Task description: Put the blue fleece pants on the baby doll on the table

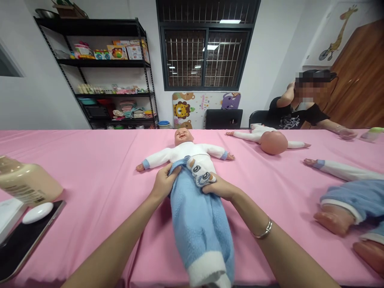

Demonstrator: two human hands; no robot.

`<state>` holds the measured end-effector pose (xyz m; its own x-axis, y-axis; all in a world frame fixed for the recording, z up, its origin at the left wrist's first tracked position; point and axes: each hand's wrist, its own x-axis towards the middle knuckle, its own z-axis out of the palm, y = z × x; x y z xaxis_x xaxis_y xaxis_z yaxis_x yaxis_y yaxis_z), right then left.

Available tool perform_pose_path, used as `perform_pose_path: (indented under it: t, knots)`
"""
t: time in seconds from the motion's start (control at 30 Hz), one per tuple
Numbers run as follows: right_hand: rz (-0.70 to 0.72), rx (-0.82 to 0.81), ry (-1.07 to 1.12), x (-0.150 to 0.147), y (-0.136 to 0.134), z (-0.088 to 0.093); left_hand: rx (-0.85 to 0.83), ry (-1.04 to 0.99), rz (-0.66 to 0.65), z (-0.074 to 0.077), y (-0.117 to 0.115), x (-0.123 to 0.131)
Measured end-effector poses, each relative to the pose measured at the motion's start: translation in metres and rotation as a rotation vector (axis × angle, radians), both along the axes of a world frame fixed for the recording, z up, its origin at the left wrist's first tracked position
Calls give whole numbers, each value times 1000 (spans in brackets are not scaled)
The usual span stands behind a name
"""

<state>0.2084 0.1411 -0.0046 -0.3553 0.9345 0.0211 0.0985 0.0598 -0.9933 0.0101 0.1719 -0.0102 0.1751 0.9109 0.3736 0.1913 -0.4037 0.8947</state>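
A baby doll (188, 151) in a white long-sleeved top with blue cuffs lies on its back, head away from me and arms spread. Light blue fleece pants (195, 220) with white cuffs lie over its lower body, toward the near table edge; its legs are hidden. My left hand (164, 180) pinches the waistband at its left side. At the right side of the waist, beside an animal-face patch (201, 173), my right hand (220, 187) grips the fabric. A silver bracelet (264, 230) circles my right wrist.
A pink cloth (114, 168) covers the table. On the left are a lotion bottle (31, 182), a phone (30, 240) and a white oval case (38, 213). Other dolls (273, 143) lie to the right. Beyond sits a person (295, 114), one arm on the table.
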Motion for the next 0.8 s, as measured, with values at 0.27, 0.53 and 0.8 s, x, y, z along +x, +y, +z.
perform_pose_path:
  t: [0.27,0.53,0.8]
  knots:
    - [-158,39,28,-6,2,-3,-342,-79,-197,-10,7,-4]
    - [-396,-54,204,-8,8,-8,-314,16,-542,9,-5,-14]
    - [-241,-113,354,-7,4,-3,-387,-28,-321,-3,4,-11]
